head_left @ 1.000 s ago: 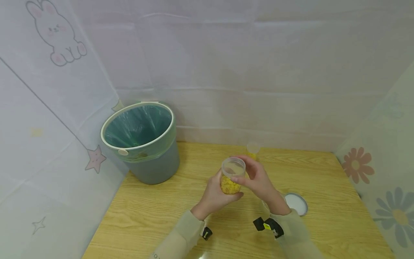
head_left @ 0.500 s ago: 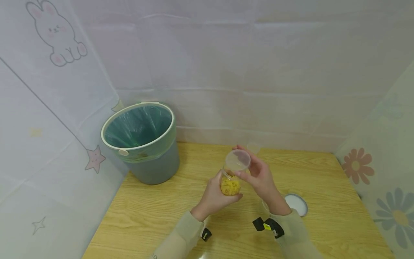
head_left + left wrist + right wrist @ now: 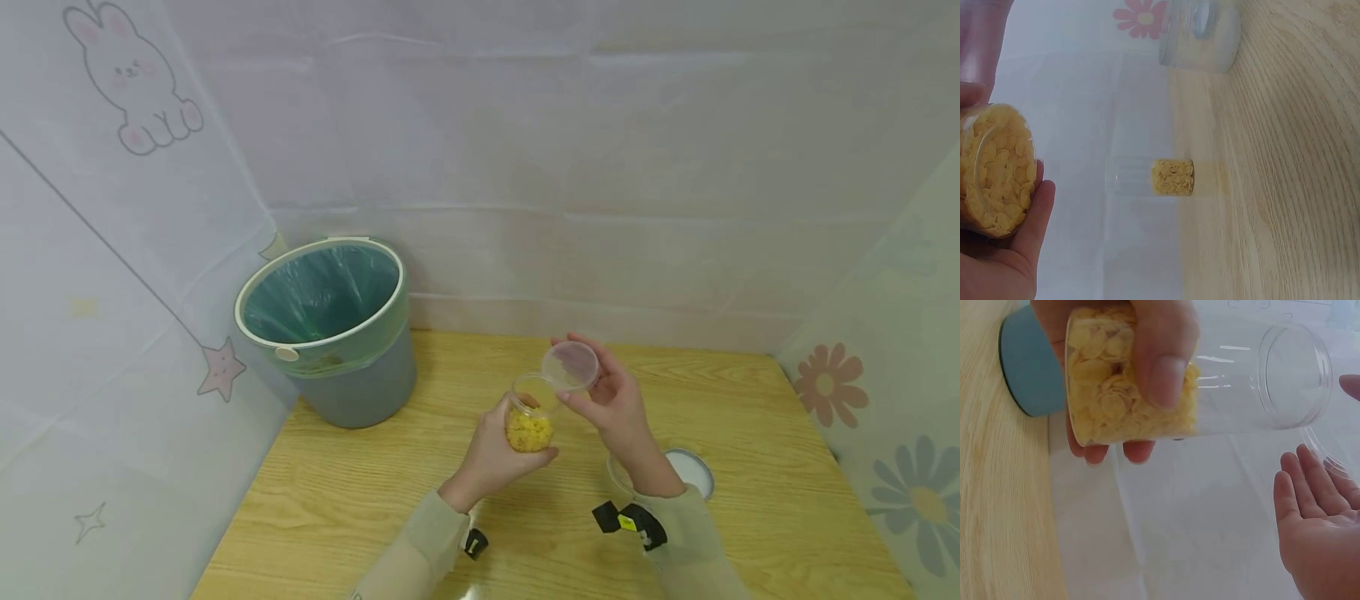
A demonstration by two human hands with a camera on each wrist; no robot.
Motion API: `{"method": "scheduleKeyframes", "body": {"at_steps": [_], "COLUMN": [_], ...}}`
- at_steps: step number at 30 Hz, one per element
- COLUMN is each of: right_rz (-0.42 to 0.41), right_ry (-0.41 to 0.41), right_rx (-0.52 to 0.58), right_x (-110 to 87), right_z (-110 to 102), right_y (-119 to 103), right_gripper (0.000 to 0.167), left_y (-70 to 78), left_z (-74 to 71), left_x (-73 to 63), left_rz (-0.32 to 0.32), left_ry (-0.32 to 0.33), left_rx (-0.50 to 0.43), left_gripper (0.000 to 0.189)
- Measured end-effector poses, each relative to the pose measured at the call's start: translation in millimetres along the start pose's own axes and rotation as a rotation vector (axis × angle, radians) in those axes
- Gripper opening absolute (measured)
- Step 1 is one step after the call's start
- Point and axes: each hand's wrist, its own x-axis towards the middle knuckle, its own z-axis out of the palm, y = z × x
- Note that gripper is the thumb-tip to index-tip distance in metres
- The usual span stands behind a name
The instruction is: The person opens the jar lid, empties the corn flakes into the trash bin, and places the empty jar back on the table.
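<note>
My left hand (image 3: 491,458) grips a clear plastic jar (image 3: 529,432) round its lower part, above the table. Yellow flakes, like cornflakes, fill roughly its lower half, and its mouth is uncovered. Up and to the right of that mouth, my right hand (image 3: 618,408) holds a clear round lid (image 3: 570,367) by its edge, between thumb and fingers. The right wrist view shows the lid (image 3: 1329,453) only partly, at the right edge. A second clear jar (image 3: 1172,177) with yellow flakes stands on the table in the left wrist view; my right hand hides it in the head view.
A grey bin (image 3: 360,392) with a green liner stands at the left of the wooden table (image 3: 352,500). Right of my right wrist lies a white round lid (image 3: 692,472) with a grey rim. A clear container (image 3: 1200,53) stands nearby. Cloth walls enclose the table.
The clear lid has come off the jar's mouth and moved right with my right hand. My left hand has shifted slightly left with the jar.
</note>
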Motion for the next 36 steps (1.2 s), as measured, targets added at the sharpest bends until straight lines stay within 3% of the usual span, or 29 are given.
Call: {"method": "scheduleKeyframes", "body": {"at_steps": [12, 25, 36], "right_rz": [0.017, -0.013, -0.037], "right_ry": [0.087, 0.074, 0.046], "right_rx": [-0.063, -0.076, -0.076], "right_x": [-4.9, -5.8, -6.3], "right_z": [-6, -7, -7], "right_y": [1, 2, 6], "right_gripper": [0.068, 0.064, 0.061], "left_y": [-2.1, 1.7, 8.3], "left_z": [-11.1, -25.2, -42.7], "left_x": [0.8, 1.3, -3.0], "left_rz": [0.014, 0.023, -0.007], "left_ry": [0.025, 0.057, 0.102], "left_rx": [0.005, 0.055, 0.064], "left_gripper": [0.058, 0.061, 0.060]}}
